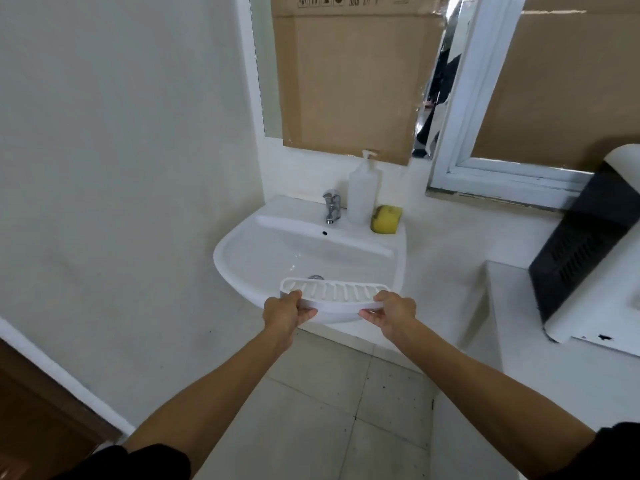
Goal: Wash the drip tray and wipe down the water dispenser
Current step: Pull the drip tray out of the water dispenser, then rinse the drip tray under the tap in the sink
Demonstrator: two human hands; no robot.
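Now, drip tray (334, 293) lying left-right over sink (228, 258) front rim, left hand (282, 315) and right hand (394, 311) gripping its ends

head cam | faces forward-down | near sink (239, 258) | single view

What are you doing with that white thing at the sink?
A person is holding a white slotted drip tray with both hands, the left hand on one end and the right hand on the other. They hold it over the front of the white sink. The tap is not running. A soap bottle and a yellow sponge wait at the back.
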